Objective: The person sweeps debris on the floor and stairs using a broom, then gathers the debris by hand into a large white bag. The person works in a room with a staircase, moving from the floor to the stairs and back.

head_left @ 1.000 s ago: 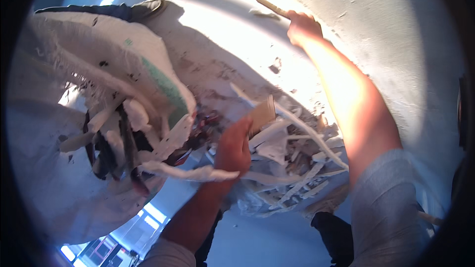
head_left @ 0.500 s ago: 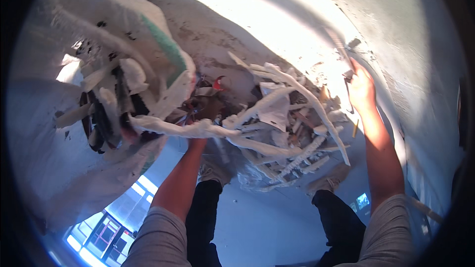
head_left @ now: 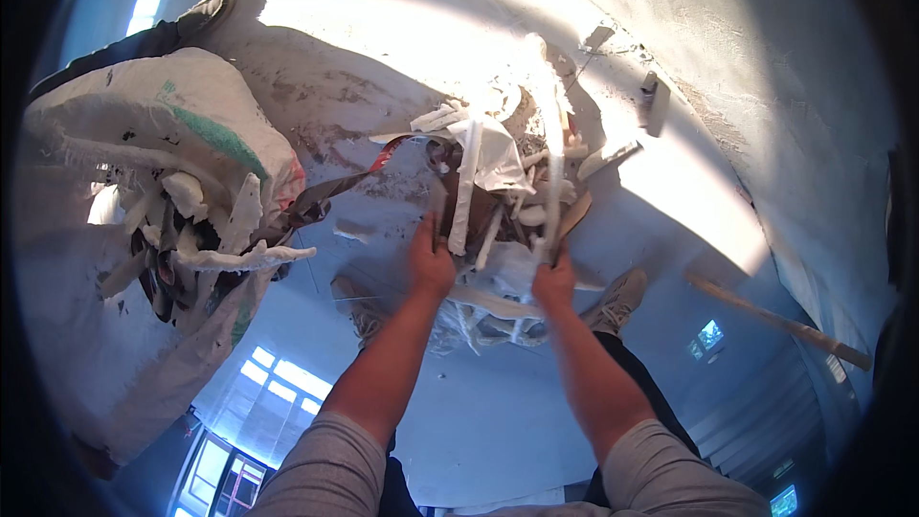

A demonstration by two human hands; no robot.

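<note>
Between my feet lies a heap of white foam strips and scraps, with a crumpled white sheet (head_left: pixel 500 158) on top. My left hand (head_left: pixel 433 266) is closed at the heap's near left side, around a thin, flat grey piece (head_left: pixel 438 206) standing on edge. On the near right side, my right hand (head_left: pixel 553 284) is closed too, close to a brown strip (head_left: pixel 575 214) and a long foam strip (head_left: pixel 554 168); what its fingers grip is unclear. A dark band with a red part (head_left: pixel 387 151) stretches from the heap toward the sack.
A large white woven sack (head_left: pixel 206 77) with a green stripe gapes at the left, holding foam scraps (head_left: pixel 187 193). Behind it another person's shoe and dark trouser leg (head_left: pixel 163 38) show. Toward the wall are a grey offcut (head_left: pixel 658 107) and, at right, a wooden stick (head_left: pixel 780 319).
My right hand has come in from the far right to the heap's near side. My left hand, earlier partly hidden behind foam, now shows plainly. The sack sits further left in the picture.
</note>
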